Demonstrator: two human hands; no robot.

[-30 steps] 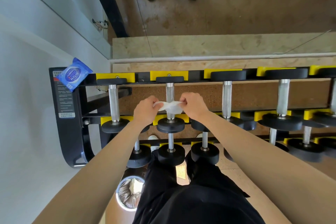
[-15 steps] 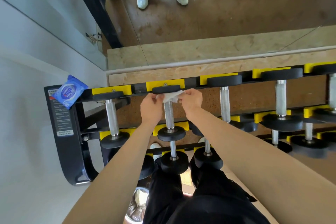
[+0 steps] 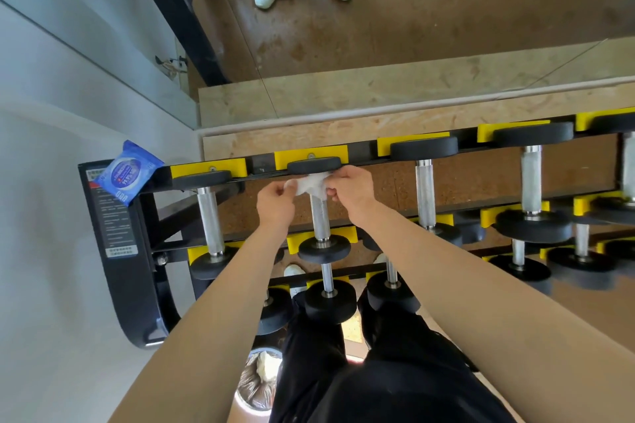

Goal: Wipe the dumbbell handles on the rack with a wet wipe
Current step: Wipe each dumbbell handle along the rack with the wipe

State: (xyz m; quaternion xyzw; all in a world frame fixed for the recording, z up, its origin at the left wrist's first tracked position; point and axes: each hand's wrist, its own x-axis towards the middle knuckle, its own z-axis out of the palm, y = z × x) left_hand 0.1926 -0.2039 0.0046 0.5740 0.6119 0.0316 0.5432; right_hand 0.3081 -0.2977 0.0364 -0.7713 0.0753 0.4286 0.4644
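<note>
The left hand [image 3: 275,203] and right hand [image 3: 350,191] each pinch one end of the crumpled white wet wipe [image 3: 311,184]. It wraps the far end of the knurled silver steel handle [image 3: 319,216] (just beside the black round weight head [image 3: 314,165]), second from the left on the top tier of the black-and-yellow steel rack [image 3: 118,271]; a blue wipes packet [image 3: 127,172] lies on its far left corner
</note>
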